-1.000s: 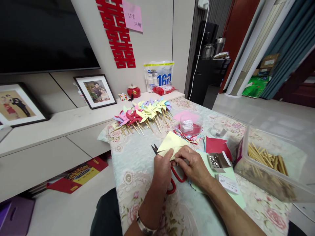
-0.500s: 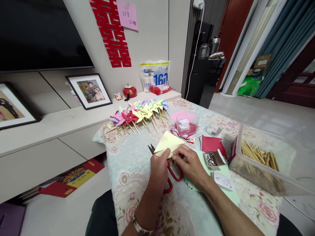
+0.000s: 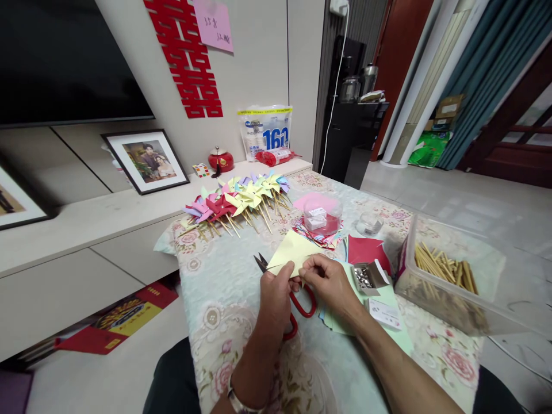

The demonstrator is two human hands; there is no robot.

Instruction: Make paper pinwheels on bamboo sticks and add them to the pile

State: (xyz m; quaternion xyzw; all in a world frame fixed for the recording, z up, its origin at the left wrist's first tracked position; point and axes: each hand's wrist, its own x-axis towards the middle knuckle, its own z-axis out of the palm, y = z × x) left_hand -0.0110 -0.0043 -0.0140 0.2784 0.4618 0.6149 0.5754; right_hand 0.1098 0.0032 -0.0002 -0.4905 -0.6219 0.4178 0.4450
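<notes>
A folded pale yellow paper square is held just above the flowered tablecloth. My left hand pinches its near left edge with thumb and fingers closed. My right hand pinches the near right edge, fingers pressed together. Red-handled scissors lie on the cloth under both hands, and their dark blades stick out to the left of the paper. I cannot tell whether either hand touches them.
A heap of paper pinwheels on sticks lies at the table's far end. A clear bin of wooden sticks stands right. A small open box of pins, red paper, a round plastic tub and a glass cup are nearby.
The view has drifted a little, so everything sits further left in the picture. Both hands keep their pinch on the yellow paper, and the scissors stay put.
</notes>
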